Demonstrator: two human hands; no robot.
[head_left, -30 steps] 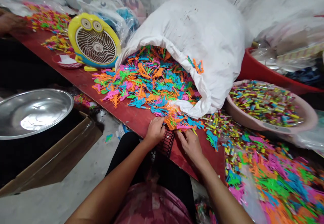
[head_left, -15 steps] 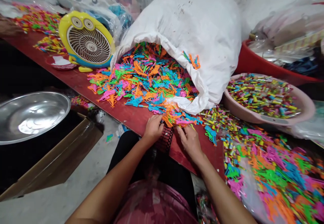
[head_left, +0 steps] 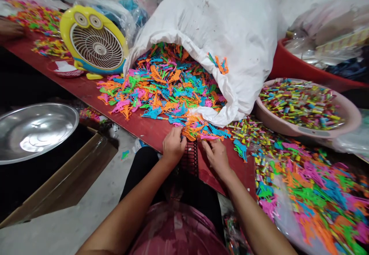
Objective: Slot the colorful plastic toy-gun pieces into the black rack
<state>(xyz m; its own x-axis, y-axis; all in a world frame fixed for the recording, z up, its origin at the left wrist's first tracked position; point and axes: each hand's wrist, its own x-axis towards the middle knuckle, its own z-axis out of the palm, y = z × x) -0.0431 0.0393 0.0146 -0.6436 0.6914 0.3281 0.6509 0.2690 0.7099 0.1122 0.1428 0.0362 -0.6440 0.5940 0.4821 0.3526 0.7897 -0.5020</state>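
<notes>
Small plastic toy pistols (head_left: 170, 82) in orange, blue, pink and green spill from the mouth of a large white sack (head_left: 230, 28) onto the red tabletop (head_left: 144, 130). At the near edge of this heap, my left hand (head_left: 173, 146) is closed, fingertips against the orange pistols (head_left: 190, 126). My right hand (head_left: 216, 154) has its fingers curled beside a pink pistol (head_left: 208, 137). Whatever either hand pinches is hidden behind the fingers. Between the hands, a black mesh (head_left: 190, 157) shows at the table edge. A blue toy pistol (head_left: 240, 150) lies right of my right hand.
A yellow fan (head_left: 98, 49) and a small pink basket (head_left: 66, 72) stand left. A pink basin (head_left: 350, 120) holds small colourful pieces; more pieces and pistols lie at right. A metal bowl (head_left: 37, 130) sits above a cardboard box (head_left: 66, 178). Another person's hand (head_left: 10, 30) is far left.
The view has shifted slightly. Both hands stay at the heap's near edge with only small finger movements, and more of the black mesh shows between them.
</notes>
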